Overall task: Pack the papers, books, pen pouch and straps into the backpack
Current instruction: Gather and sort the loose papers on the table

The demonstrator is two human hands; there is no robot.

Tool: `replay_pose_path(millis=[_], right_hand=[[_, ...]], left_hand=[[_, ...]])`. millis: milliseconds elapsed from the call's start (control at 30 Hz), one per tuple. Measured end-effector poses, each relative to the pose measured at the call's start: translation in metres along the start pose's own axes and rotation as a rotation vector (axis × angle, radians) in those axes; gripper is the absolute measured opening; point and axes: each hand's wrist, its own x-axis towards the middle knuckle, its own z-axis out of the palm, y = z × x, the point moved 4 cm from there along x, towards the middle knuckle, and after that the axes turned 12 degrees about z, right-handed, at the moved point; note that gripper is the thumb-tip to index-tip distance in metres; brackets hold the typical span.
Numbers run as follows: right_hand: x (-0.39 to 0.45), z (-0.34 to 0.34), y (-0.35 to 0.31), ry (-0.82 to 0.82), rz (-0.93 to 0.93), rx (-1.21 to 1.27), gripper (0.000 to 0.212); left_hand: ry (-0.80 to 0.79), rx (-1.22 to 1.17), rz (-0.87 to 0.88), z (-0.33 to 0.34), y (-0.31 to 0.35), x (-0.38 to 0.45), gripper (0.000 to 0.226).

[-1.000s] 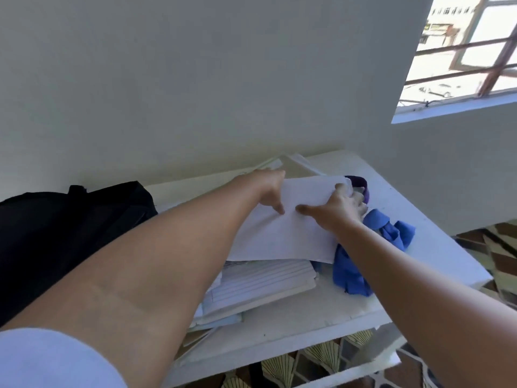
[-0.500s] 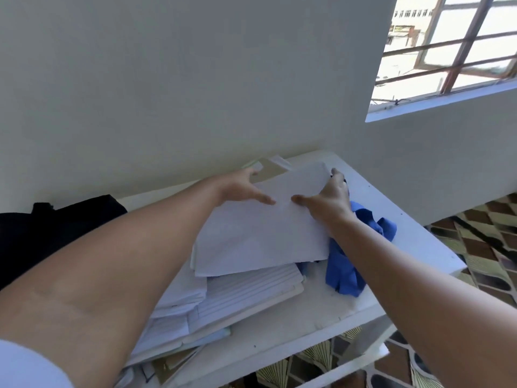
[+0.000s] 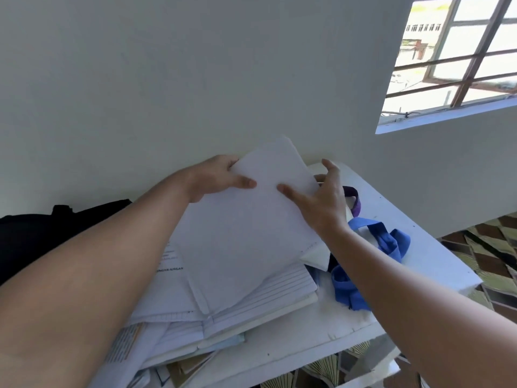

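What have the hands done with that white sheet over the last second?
Both hands have tipped the top white sheet up at its far edge, so it now leans toward the wall. The left hand stays pinching its left edge; the right hand has loosened, fingers spread at the right edge. The paper pile, blue strap and black backpack have not moved.

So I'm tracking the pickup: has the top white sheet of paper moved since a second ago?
Yes. The white sheet of paper has tilted up at its far edge, now overlapping the pale wall behind the table.
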Motion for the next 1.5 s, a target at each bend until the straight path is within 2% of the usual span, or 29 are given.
replay_pose_path(millis=[100,167,333,400,467,500,600,700,767,833,900,967,1033,1133,1200,1267,1333,1433,1500], right_hand=[[-0.01,0.013,-0.006,0.17,0.092,0.103,0.133],[-0.019,0.024,-0.015,0.167,0.164,0.306,0.135],[-0.018,0.055,-0.035,-0.211,0.308,0.811,0.138],[-0.02,0.06,-0.039,-0.414,0.275,0.851,0.11],[-0.033,0.068,-0.046,-0.626,0.17,0.669,0.065],[-0.038,0.071,-0.05,-0.652,0.111,0.568,0.047],[-0.035,0.067,-0.072,-0.498,-0.024,0.501,0.016],[-0.028,0.057,-0.085,-0.463,-0.089,0.51,0.011],[-0.03,0.058,-0.073,-0.496,-0.073,0.474,0.013],[-0.036,0.066,-0.05,-0.546,-0.018,0.444,0.017],[-0.039,0.068,-0.031,-0.556,0.093,0.49,0.019],[-0.034,0.064,-0.021,-0.533,0.203,0.551,0.017],[-0.025,0.056,-0.016,-0.499,0.297,0.607,0.017],[-0.006,0.04,-0.007,-0.39,0.418,0.732,0.028],[0.008,0.026,0.005,-0.278,0.509,0.844,0.035],[0.02,0.015,0.018,-0.203,0.575,0.949,0.032],[0.026,0.009,0.026,-0.191,0.605,1.011,0.024],[0.026,0.007,0.03,-0.186,0.615,1.07,0.016],[0.022,0.006,0.031,-0.173,0.63,1.073,0.014]], left_hand=[[0.086,-0.098,0.04,-0.02,0.001,-0.024,0.037],[0.139,-0.169,0.057,-0.033,-0.002,-0.04,0.037],[0.302,-0.332,0.095,-0.062,-0.01,-0.065,0.041],[0.378,-0.4,0.11,-0.073,-0.013,-0.071,0.046],[0.478,-0.472,0.138,-0.079,-0.012,-0.074,0.048],[0.531,-0.497,0.165,-0.079,-0.009,-0.075,0.048],[0.636,-0.489,0.277,-0.082,0.006,-0.08,0.047],[0.625,-0.427,0.367,-0.08,0.016,-0.083,0.054],[0.621,-0.334,0.301,-0.069,0.002,-0.084,0.06],[0.621,-0.234,0.197,-0.053,-0.025,-0.085,0.065],[0.579,-0.145,0.136,-0.04,-0.046,-0.081,0.058],[0.53,-0.078,0.107,-0.032,-0.047,-0.074,0.05],[0.514,0.01,0.088,-0.029,-0.038,-0.066,0.054],[0.663,0.254,0.043,-0.028,-0.034,-0.057,0.067],[0.746,0.282,0.028,-0.02,-0.038,-0.056,0.049],[0.674,0.315,0.016,0.001,-0.041,-0.056,0.026],[0.481,0.483,0.038,0.031,-0.043,-0.053,0.016],[0.197,0.638,0.085,0.076,-0.035,-0.05,0.02],[0.037,0.79,0.098,0.097,-0.026,-0.047,0.036]])
